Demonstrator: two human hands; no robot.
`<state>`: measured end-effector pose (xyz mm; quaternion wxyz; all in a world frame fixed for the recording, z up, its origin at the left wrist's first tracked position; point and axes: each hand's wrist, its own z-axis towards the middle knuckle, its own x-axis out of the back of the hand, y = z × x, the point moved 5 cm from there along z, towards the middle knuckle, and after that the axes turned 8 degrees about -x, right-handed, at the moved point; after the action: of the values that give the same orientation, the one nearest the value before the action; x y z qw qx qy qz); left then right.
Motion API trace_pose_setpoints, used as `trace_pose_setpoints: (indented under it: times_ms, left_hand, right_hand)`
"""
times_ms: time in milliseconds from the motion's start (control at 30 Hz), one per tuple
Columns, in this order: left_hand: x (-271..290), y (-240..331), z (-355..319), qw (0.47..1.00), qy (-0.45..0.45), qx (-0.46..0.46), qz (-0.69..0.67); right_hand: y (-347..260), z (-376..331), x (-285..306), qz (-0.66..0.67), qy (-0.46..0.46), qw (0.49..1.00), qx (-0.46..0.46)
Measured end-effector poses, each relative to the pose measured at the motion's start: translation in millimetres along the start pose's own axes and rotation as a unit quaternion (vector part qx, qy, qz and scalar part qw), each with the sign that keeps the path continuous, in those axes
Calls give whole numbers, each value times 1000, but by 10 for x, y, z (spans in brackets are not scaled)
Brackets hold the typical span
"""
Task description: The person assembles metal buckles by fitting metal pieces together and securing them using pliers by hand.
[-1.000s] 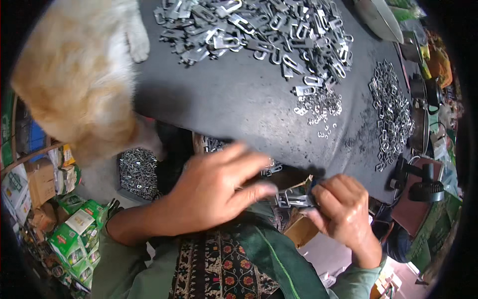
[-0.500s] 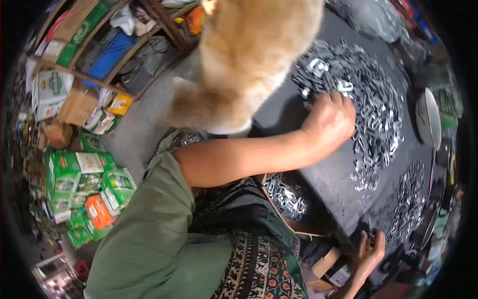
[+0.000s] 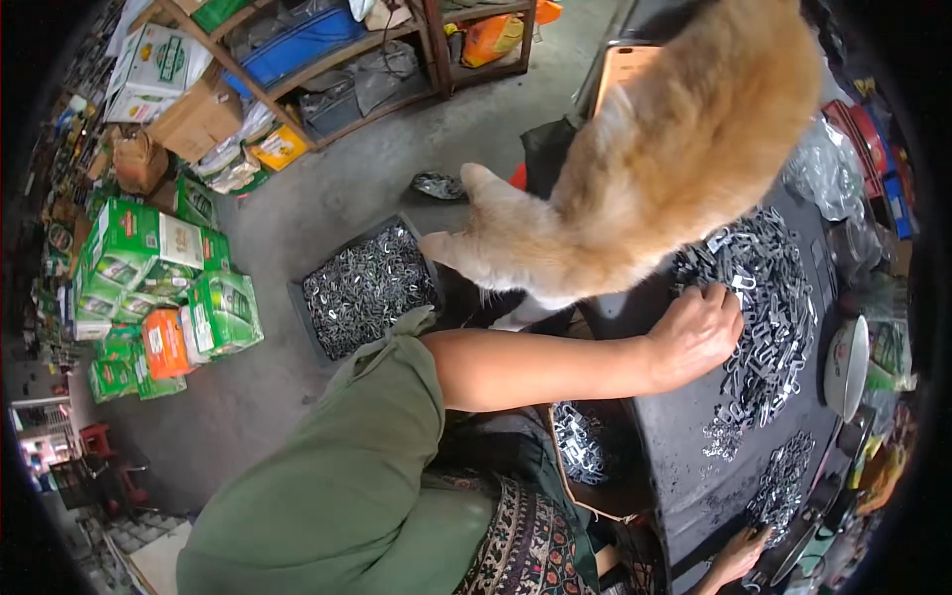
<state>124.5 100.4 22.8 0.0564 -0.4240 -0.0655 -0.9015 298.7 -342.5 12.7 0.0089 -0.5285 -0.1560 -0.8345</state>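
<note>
Both bare hands are shown at a dark table [image 3: 677,451] on the right side of the frame. The left hand [image 3: 696,332], at the end of a forearm bared below a green sleeve [image 3: 327,466], is placed right of centre, at the left edge of a large heap of metal clips [image 3: 772,347]. Its fingers are curled inward with the knuckles uppermost; whether a clip is gripped beneath them cannot be told. The right hand [image 3: 739,557] is seen only in part at the lower right, its fingers bent beside the lower end of a second heap, made of small metal pieces [image 3: 783,478]; whether anything is pinched there cannot be made out.

Between the two heaps, a scatter of tiny silvery bits [image 3: 722,439] is spread. More metal is held in an open cardboard box [image 3: 630,456] below the left forearm, and in a grey tray [image 3: 302,315] on the floor, left of centre. An orange and white cat [image 3: 684,149] is stretched across the upper right, its head dipped near the tray. A pale bowl [image 3: 846,372] is tilted at the right edge.

Each clip is judged to be light, stiff, smooth and hardly fragile, though easily tangled by its loop; it would be best taken by its flat sides, between thumb and fingertip
</note>
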Motion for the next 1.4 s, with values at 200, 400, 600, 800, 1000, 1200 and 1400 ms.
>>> trace_pose_setpoints:
  times_ms: [200, 400, 600, 800, 1000, 1200, 1400]
  left_hand:
    - [-102, -91, -45, 998, 3, 49, -36]
    - [6, -112, -54, 984, 82, 76, -140]
    - [-100, -332, -31, 811, 181, 204, -517]
    - [-316, -148, -53, 455, 58, 332, -824]
    - [-314, 130, -226, 375, -27, 332, -865]
    - [-155, 365, -297, 286, -53, 363, -885]
    - [-79, 539, -508, 222, -39, 410, -884]
  right_hand:
    - [-510, 123, 381, -4, -105, 991, -85]
    - [-258, 183, 392, -8, -105, 992, -65]
    - [-371, 136, 606, 52, -99, 991, -73]
    - [-858, -275, 826, 111, -113, 987, -3]
    - [-1090, -546, 927, 164, -141, 975, -43]
    - [-846, -539, 588, 178, -57, 982, -29]
    - [-1167, -575, 859, 130, -128, 982, -47]
